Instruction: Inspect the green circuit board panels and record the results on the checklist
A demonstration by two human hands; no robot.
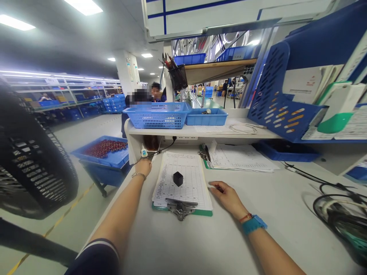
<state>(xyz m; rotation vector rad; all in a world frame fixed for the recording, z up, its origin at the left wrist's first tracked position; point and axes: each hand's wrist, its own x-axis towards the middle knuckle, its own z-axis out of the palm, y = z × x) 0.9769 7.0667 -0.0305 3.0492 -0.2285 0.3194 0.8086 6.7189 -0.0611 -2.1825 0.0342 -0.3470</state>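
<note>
My left hand [143, 167] reaches to the table's left rear, beside a small white bottle [143, 151] and a dark cable. Its fingers are bent; whether they hold anything is too small to tell. My right hand [225, 193] rests on the white table [218, 240], right of a clipboard [205, 212], with its fingers curled loosely and nothing visible in them. Printed sheets [183, 164] lie on the clipboard under a small black block [178, 178]. The clipboard's metal clip [180, 209] points toward me.
Blue baskets [157, 116] stand on the shelf. More papers [241, 156] and a dark blue tray [286, 151] lie at the back. Coiled cables [338, 214] are at right. A black fan [31, 160] and a blue tray of reddish parts [100, 151] are left. People stand beyond.
</note>
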